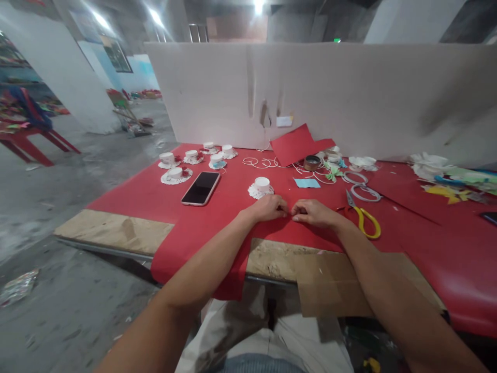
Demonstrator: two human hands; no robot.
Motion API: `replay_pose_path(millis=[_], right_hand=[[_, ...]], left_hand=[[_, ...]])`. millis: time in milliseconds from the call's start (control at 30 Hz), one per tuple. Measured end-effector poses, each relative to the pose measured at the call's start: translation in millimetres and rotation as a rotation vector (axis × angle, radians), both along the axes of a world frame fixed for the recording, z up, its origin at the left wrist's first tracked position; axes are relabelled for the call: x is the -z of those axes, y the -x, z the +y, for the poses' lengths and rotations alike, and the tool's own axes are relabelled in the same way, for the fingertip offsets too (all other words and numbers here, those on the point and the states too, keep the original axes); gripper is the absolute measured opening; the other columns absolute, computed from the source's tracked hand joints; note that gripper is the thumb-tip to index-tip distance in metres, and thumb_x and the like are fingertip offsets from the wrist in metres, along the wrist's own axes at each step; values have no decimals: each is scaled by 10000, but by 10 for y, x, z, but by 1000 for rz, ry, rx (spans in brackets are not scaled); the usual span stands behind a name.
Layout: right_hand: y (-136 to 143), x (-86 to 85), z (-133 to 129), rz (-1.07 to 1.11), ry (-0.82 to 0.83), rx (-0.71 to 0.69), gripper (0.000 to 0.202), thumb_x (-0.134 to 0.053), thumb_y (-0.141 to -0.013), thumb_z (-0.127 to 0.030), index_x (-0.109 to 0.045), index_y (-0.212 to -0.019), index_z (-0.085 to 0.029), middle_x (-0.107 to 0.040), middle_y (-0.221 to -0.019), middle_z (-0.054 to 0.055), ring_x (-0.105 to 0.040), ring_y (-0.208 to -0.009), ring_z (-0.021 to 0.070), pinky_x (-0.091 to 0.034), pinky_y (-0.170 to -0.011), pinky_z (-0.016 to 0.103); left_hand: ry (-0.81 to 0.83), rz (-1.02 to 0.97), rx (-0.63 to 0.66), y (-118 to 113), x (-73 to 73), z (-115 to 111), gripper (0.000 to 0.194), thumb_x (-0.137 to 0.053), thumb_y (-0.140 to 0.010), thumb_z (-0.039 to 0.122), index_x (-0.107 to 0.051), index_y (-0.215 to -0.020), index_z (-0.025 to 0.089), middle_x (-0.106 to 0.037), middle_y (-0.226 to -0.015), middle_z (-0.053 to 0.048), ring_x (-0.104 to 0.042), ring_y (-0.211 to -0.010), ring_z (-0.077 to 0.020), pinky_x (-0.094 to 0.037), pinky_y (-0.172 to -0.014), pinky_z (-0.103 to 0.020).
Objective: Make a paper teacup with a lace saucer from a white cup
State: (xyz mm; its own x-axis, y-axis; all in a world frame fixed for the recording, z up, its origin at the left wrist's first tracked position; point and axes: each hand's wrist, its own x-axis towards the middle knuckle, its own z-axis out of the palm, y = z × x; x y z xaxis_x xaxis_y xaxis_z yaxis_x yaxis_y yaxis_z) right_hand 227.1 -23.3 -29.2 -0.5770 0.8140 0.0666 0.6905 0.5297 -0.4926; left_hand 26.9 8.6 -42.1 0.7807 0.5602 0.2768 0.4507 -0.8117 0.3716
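Note:
My left hand (271, 207) and my right hand (313, 213) are close together over the red sheet (229, 220), fingertips nearly meeting. Both have curled, pinched fingers; whatever lies in them is too small or hidden to make out. Just beyond my left hand stands a little white paper hat (262, 184) with a frilled brim. Scissors with yellow handles (367, 224) lie to the right of my right hand. A light blue paper piece (307, 183) rests beyond it, near a roll of tape (312, 162).
A phone (201, 188) lies left of my hands, with several small white hats (176, 173) behind it. White cord (264, 162), folded red paper (293, 145) and paper scraps (446, 194) lie further back. An upright white board (330, 93) borders the table; cardboard (330, 285) overhangs its front edge.

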Motion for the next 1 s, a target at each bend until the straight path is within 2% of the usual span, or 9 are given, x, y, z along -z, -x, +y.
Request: replay_pose_path(millis=[167, 400, 500, 667, 800, 933, 1000], right_hand=[[-14, -24, 2, 30, 58, 6, 166, -577, -733, -298, -597, -803, -148, -596, -693, 15, -519, -613, 130, -385, -573, 232], [-34, -10, 22, -28, 41, 14, 138, -569, -719, -283, -580, -754, -150, -586, -695, 19, -509, -615, 131, -367, -562, 231], [-44, -6, 10, 4, 73, 35, 130, -560, -728, -287, -565, -749, -158, -567, -659, 4, -487, -588, 120, -356, -540, 222], [-60, -1, 15, 86, 85, 30, 124, -532, -741, -274, -555, -750, -153, -551, -638, -2, -477, -569, 115, -361, -527, 221], [-48, -8, 20, 65, -75, 62, 135, -531, -745, -250, -595, -807, -149, -559, -656, 8, -483, -569, 118, -363, -541, 226], [-17, -19, 2, -27, -310, 50, 109, -521, -760, -216, -608, -740, -153, -562, -700, 32, -490, -592, 125, -361, -568, 236], [-3, -17, -5, -82, -377, 37, 108, -516, -763, -200, -612, -745, -154, -569, -723, 44, -504, -621, 134, -365, -589, 241]], left_hand=[[-8, 13, 2, -3, -2, -12, 137, -563, -728, 165, -666, -817, 156, -648, -810, -28, -565, -750, -133, -403, -684, -212], [24, -19, 1, -11, -34, -64, 150, -563, -730, 178, -646, -853, 157, -640, -832, -29, -559, -751, -133, -402, -676, -218], [53, -31, -6, -4, -35, -53, 175, -563, -741, 210, -645, -885, 155, -646, -836, -29, -561, -733, -130, -401, -662, -218], [52, -50, -1, -5, 9, -13, 159, -527, -752, 184, -659, -831, 144, -653, -788, -26, -565, -708, -127, -400, -656, -215], [-58, -100, -62, -30, 31, -14, 162, -493, -757, 154, -647, -807, 142, -643, -783, -36, -562, -720, -132, -408, -675, -228], [-179, -93, -86, -41, 33, -35, 167, -468, -770, 148, -630, -814, 149, -625, -808, -52, -562, -757, -145, -417, -705, -241], [-204, -75, -81, -37, 42, -40, 163, -472, -765, 146, -626, -817, 152, -618, -814, -55, -563, -763, -149, -419, -700, -240]])
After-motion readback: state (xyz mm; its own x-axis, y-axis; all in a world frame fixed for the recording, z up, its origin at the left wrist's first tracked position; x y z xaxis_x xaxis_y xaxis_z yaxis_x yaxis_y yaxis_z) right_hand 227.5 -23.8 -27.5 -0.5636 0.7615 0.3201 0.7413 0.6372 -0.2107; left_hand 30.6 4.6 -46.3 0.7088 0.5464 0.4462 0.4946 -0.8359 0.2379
